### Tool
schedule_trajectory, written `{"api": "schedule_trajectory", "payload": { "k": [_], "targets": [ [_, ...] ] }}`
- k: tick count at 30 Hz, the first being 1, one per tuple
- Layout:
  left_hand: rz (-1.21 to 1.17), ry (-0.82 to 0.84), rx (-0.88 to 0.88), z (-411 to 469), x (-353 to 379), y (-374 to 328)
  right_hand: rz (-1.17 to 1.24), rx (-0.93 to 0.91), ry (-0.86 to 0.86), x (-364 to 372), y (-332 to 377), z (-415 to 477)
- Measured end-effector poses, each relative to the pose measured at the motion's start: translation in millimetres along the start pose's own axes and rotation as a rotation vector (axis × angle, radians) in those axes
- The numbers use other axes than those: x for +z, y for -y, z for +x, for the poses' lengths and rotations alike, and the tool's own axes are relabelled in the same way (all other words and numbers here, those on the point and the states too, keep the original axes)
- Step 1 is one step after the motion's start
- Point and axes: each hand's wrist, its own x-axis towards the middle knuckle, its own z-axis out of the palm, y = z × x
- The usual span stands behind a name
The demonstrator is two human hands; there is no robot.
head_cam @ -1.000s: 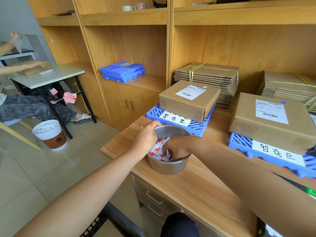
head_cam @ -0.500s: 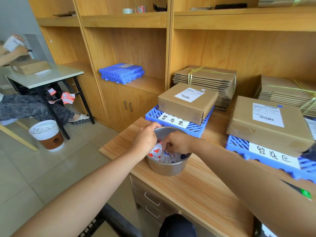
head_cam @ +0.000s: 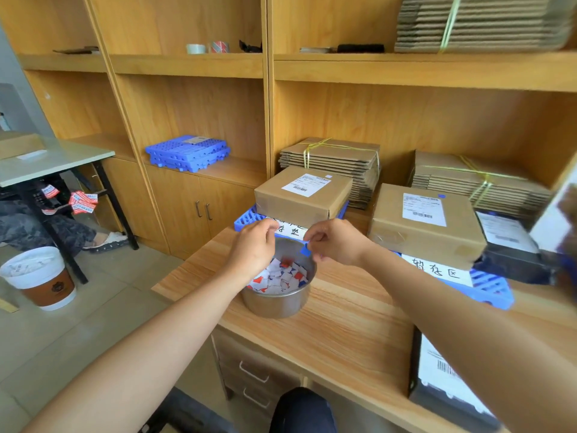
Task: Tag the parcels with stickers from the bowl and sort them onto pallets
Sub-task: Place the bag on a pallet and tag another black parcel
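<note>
A steel bowl [head_cam: 278,304] of red, blue and white stickers [head_cam: 281,276] stands on the wooden desk [head_cam: 343,332]. My right hand [head_cam: 337,242] hovers over the bowl's far rim and pinches a small blue sticker [head_cam: 306,250]. My left hand [head_cam: 254,245] is raised beside it with its fingers curled; what it holds is not clear. Behind the bowl, a brown parcel [head_cam: 299,198] lies on a labelled blue pallet [head_cam: 246,218]. A second brown parcel [head_cam: 421,223] rests on another blue pallet [head_cam: 490,289] to the right.
A black parcel [head_cam: 505,245] lies beside the right parcel, another [head_cam: 443,379] at the desk's near right edge. Bundled flat cartons [head_cam: 337,157] and spare pallets [head_cam: 187,151] sit on shelves. A person [head_cam: 31,226] sits at a table on the left, near a paper bin [head_cam: 40,276].
My right hand has come up out of the bowl with a blue sticker. My left hand has left the bowl's rim and risen. The view has tilted upward.
</note>
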Motion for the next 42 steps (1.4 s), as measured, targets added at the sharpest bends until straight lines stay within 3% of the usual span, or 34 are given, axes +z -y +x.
{"api": "schedule_trajectory", "payload": {
  "k": [6, 9, 18, 28, 36, 42],
  "targets": [
    [-0.637, 0.343, -0.124, -39.0, 26.6, -97.5, 0.171, 0.078, -0.254, -32.8, -32.0, -72.5],
    [-0.802, 0.466, -0.114, -66.0, 47.9, -131.5, 0.221, 0.116, -0.349, -41.8, -54.8, -117.3],
    [-0.77, 0.656, -0.117, -113.4, 106.4, -190.0, 0.398, 0.283, -0.495, -48.4, -93.0, -222.5],
    [-0.73, 0.762, -0.058, -124.9, 131.7, -208.6, 0.442, 0.388, -0.365, -53.0, -127.7, -249.8],
    [-0.854, 0.844, -0.037, -116.0, 131.2, -195.3, 0.783, 0.406, -0.318, -47.3, -144.6, -239.4],
    [-0.934, 0.867, -0.057, -112.6, 133.2, -191.4, 0.84, 0.353, -0.285, -47.4, -143.0, -231.8]
  ]
}}
